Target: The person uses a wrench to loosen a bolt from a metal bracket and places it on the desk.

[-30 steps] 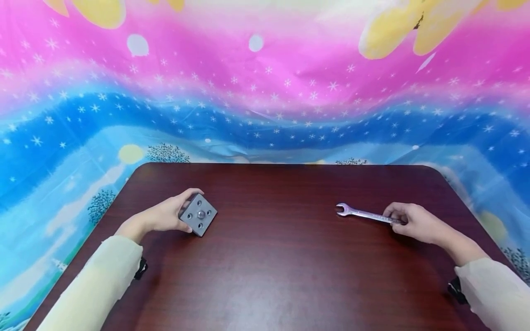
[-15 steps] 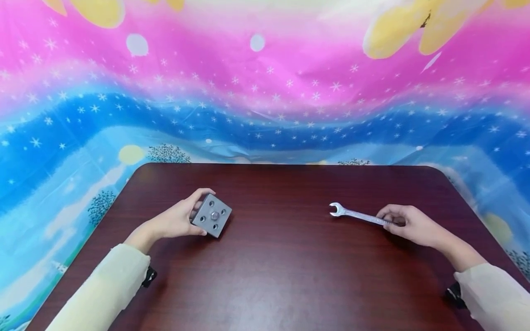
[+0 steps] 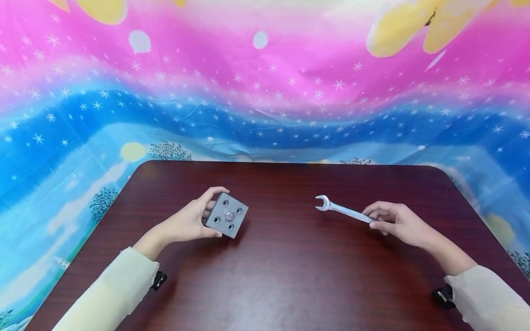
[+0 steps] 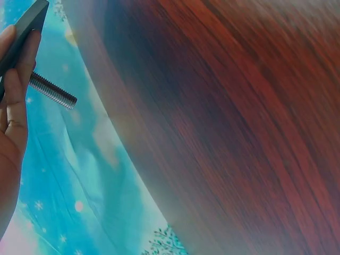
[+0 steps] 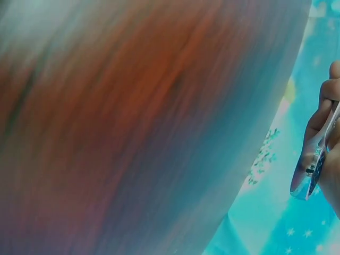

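Note:
My left hand (image 3: 186, 221) grips a square grey metal block (image 3: 224, 226) by its edges, raised over the table and tilted. Its face shows several holes around a central bolt head (image 3: 229, 215). From behind the block (image 4: 27, 26), in the left wrist view, a threaded shank (image 4: 53, 91) sticks out past the fingers. My right hand (image 3: 407, 226) pinches a silver wrench (image 3: 348, 212) near one end, the open jaw pointing left towards the block, with a gap between the two. In the right wrist view the other end of the wrench (image 5: 308, 172) lies by the palm.
A dark reddish-brown wooden table (image 3: 273, 271) with rounded far corners lies below both hands. Behind it and at its sides hangs a pink and blue patterned cloth (image 3: 248, 105). Black straps (image 3: 444, 296) show at both sleeve cuffs.
My left hand has moved right with the block, towards the middle. The right hand has moved left with the wrench, and the wrench's jaw has risen slightly in view.

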A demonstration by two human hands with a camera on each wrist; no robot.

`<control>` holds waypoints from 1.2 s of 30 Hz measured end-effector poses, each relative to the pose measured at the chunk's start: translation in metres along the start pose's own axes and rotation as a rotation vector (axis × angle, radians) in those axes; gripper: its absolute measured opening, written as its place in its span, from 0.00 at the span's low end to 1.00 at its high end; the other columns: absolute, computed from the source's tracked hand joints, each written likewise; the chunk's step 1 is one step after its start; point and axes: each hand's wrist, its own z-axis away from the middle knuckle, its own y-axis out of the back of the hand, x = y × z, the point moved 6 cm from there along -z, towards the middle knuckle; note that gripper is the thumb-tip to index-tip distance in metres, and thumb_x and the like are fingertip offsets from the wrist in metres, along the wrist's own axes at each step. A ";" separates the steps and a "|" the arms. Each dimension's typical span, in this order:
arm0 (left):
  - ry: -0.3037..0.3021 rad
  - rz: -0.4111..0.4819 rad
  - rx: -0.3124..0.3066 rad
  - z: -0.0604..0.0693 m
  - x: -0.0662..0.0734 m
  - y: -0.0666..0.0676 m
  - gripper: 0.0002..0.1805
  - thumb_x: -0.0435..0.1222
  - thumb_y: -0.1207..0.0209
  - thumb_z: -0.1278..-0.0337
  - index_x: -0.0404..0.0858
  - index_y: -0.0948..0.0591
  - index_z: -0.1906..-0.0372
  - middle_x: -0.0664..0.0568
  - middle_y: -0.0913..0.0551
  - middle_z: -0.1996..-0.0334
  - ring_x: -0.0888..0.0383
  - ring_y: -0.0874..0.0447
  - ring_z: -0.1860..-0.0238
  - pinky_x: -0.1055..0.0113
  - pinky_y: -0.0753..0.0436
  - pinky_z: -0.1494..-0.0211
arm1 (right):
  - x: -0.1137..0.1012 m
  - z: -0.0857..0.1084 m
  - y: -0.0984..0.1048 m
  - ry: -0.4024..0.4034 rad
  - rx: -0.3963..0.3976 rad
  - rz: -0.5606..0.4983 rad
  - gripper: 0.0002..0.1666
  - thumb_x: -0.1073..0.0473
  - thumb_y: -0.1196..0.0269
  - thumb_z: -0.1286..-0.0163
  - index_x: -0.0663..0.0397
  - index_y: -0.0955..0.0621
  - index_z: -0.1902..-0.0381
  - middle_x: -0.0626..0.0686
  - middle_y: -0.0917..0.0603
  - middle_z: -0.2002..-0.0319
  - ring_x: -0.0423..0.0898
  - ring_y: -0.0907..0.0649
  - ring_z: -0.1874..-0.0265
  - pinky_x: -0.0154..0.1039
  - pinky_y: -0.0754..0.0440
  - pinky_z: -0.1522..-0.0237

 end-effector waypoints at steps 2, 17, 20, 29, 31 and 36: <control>-0.012 -0.001 -0.004 -0.001 0.005 -0.003 0.53 0.25 0.27 0.55 0.52 0.45 0.28 0.44 0.18 0.44 0.54 0.13 0.54 0.65 0.14 0.52 | -0.003 -0.001 -0.003 -0.001 0.002 -0.024 0.14 0.71 0.37 0.34 0.59 0.21 0.51 0.56 0.17 0.71 0.45 0.24 0.81 0.39 0.26 0.79; -0.084 0.026 -0.002 -0.011 0.027 -0.022 0.53 0.26 0.26 0.56 0.52 0.45 0.28 0.45 0.16 0.46 0.57 0.12 0.57 0.65 0.14 0.53 | -0.027 -0.013 -0.031 0.023 -0.020 -0.125 0.13 0.70 0.37 0.33 0.59 0.21 0.52 0.61 0.17 0.71 0.46 0.24 0.80 0.42 0.24 0.78; -0.087 0.046 0.010 -0.012 0.031 -0.023 0.54 0.26 0.26 0.57 0.53 0.45 0.28 0.46 0.16 0.46 0.56 0.13 0.58 0.64 0.14 0.54 | -0.032 -0.016 -0.037 0.036 -0.025 -0.148 0.13 0.71 0.37 0.34 0.60 0.21 0.52 0.62 0.17 0.71 0.47 0.24 0.81 0.42 0.23 0.78; -0.149 0.083 0.064 -0.021 0.041 -0.027 0.53 0.25 0.26 0.58 0.48 0.45 0.28 0.42 0.15 0.48 0.55 0.13 0.61 0.64 0.13 0.58 | -0.049 -0.026 -0.055 0.043 -0.018 -0.199 0.14 0.71 0.36 0.34 0.59 0.21 0.52 0.64 0.18 0.70 0.47 0.24 0.81 0.43 0.24 0.79; -0.153 0.092 0.082 -0.024 0.042 -0.028 0.54 0.24 0.26 0.58 0.48 0.45 0.28 0.41 0.16 0.48 0.54 0.13 0.60 0.64 0.13 0.58 | -0.053 -0.029 -0.059 0.044 -0.017 -0.202 0.13 0.71 0.36 0.34 0.58 0.21 0.52 0.65 0.18 0.70 0.48 0.24 0.81 0.43 0.24 0.79; -0.142 0.107 0.125 -0.029 0.042 -0.029 0.54 0.25 0.26 0.58 0.50 0.45 0.28 0.41 0.16 0.47 0.53 0.13 0.59 0.65 0.13 0.56 | -0.058 -0.037 -0.068 0.043 -0.016 -0.220 0.13 0.71 0.36 0.34 0.59 0.20 0.52 0.63 0.18 0.71 0.47 0.24 0.81 0.43 0.24 0.79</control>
